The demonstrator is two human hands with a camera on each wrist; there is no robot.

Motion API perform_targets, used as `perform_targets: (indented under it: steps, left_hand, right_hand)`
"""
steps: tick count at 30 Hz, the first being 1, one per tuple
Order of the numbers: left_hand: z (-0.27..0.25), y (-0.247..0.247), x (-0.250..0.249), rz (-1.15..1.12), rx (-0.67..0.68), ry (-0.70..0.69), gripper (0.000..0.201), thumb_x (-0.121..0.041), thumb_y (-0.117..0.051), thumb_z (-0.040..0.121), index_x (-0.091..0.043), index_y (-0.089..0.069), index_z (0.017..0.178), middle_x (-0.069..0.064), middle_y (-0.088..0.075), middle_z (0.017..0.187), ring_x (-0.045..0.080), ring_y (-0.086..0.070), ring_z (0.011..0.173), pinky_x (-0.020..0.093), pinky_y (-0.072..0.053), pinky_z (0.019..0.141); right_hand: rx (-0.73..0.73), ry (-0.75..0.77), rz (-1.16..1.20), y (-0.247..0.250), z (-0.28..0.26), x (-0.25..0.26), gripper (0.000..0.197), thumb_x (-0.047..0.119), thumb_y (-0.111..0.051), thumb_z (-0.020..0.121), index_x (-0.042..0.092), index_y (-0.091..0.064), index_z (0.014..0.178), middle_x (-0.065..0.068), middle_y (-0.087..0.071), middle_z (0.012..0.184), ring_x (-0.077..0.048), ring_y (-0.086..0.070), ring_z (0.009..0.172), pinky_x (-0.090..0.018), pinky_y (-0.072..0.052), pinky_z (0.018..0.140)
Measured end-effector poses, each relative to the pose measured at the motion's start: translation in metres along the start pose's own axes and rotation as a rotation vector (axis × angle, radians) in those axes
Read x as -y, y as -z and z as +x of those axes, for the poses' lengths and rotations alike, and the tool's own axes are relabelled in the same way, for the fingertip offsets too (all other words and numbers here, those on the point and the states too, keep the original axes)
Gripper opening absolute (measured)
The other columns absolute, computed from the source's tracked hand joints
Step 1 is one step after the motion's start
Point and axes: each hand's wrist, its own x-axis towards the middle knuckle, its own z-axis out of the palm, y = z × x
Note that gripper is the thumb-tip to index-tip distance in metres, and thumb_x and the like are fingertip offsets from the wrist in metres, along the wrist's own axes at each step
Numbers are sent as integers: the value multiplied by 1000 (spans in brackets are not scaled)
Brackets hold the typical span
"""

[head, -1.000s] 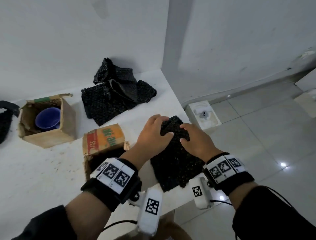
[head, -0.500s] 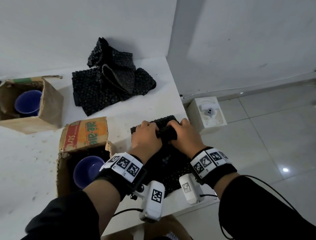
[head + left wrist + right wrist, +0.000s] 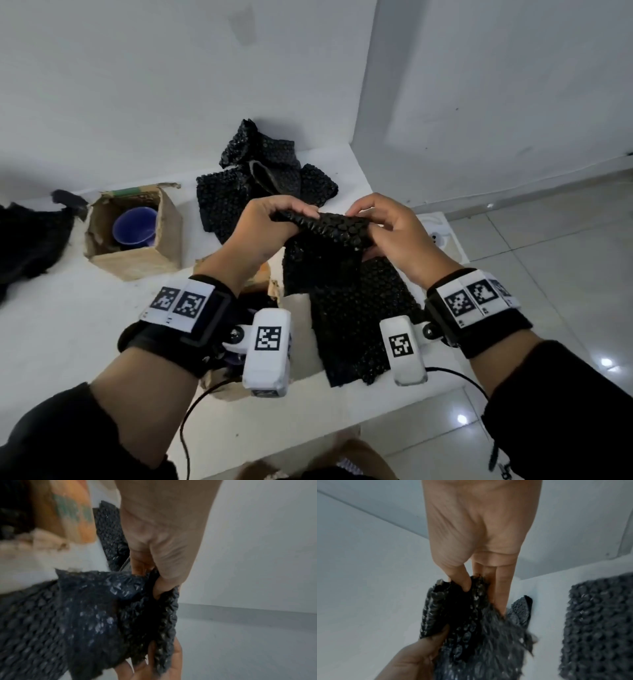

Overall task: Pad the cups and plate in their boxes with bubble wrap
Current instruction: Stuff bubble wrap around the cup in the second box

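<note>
Both hands hold one black bubble wrap sheet up above the white table. My left hand pinches its top left edge and my right hand pinches the top right. The sheet hangs down between them. In the left wrist view the thumb presses into the folded bubble wrap. The right wrist view has the thumb and fingers dug into the bubble wrap. A brown box at the back left holds a blue cup. A second box lies mostly hidden under my left forearm.
Another bubble wrap sheet lies flat at the table's right edge under the lifted one. A heap of black wrap sits by the back wall, with more black wrap at far left. A white object stands on the tiled floor.
Both hands have risen from the table's right edge, lifting the sheet they were gripping there. It now hangs in the air between them.
</note>
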Motion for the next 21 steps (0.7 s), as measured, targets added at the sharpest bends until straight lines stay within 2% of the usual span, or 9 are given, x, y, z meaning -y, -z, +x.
perform_targets:
  steps: [3, 5, 7, 9, 10, 12, 15, 18, 21]
  left_hand:
    - [-21, 32, 1, 50, -32, -50, 62, 26, -50, 73, -30, -72, 62, -4, -71, 97, 11, -66, 96, 21, -53, 80]
    - [-38, 48, 4, 89, -82, -66, 62, 26, -49, 70, -31, -72, 64, -7, -70, 94, 5, -65, 92, 18, -51, 81]
    - [-57, 58, 8, 118, -102, -74, 57, 27, -47, 67, -25, -70, 69, -9, -69, 89, -3, -64, 85, 14, -50, 80]
    - [-73, 66, 16, 162, -113, -75, 51, 25, -48, 68, -20, -69, 78, -8, -67, 87, -6, -62, 80, 9, -48, 74]
    - [-80, 69, 23, 193, -126, -73, 48, 23, -51, 70, -18, -69, 86, -6, -67, 90, -3, -62, 81, 7, -46, 71]
    - [-93, 76, 41, 245, -191, -49, 49, 15, -58, 75, -21, -62, 109, -3, -62, 109, 5, -57, 97, 8, -43, 76]
    - [-114, 79, 63, 130, -351, 41, 54, -2, -61, 84, -28, -44, 129, -7, -44, 133, 5, -41, 118, 23, -35, 95]
    - [-132, 77, 78, -133, -417, 175, 50, -19, -51, 91, -27, -35, 138, -4, -32, 142, 11, -33, 129, 27, -31, 99]
    - [-143, 76, 91, -304, -302, 269, 54, -42, -38, 95, -27, -28, 145, -9, -31, 149, 11, -32, 136, 31, -28, 108]
  right_hand:
    - [102, -117, 147, -32, -4, 19, 40, -1, -33, 87, 22, -66, 89, -5, -65, 95, -17, -60, 78, -33, -53, 61]
    - [151, -118, 93, -56, -5, 25, 21, 19, -46, 86, 27, -65, 86, -2, -64, 96, -15, -59, 82, -32, -51, 69]
    - [162, -39, -105, -78, -7, 26, 10, 27, -61, 84, 33, -61, 92, 0, -63, 97, -10, -59, 84, -23, -47, 76]
    - [168, 10, -266, -98, -9, 23, 28, 19, -67, 84, 33, -54, 104, 2, -58, 94, -11, -58, 82, -10, -44, 70]
    - [149, 26, -322, -108, -10, 21, 34, 16, -68, 83, 32, -53, 109, 3, -55, 93, -13, -58, 83, -6, -42, 67]
    - [75, 55, -403, -124, -11, 15, 36, 13, -68, 82, 28, -55, 112, 6, -53, 92, -15, -56, 87, -8, -40, 69]
    - [-34, 113, -471, -143, -12, 3, 25, 7, -68, 80, 21, -64, 99, 7, -56, 98, -7, -51, 92, -19, -42, 83]
    - [-96, 201, -541, -164, -19, -8, 21, 2, -67, 76, 17, -63, 90, 4, -51, 92, -10, -52, 77, -20, -43, 70]
    - [-85, 262, -622, -192, -32, -19, 19, 0, -66, 72, 13, -59, 86, 4, -47, 89, -14, -50, 70, -27, -43, 61]
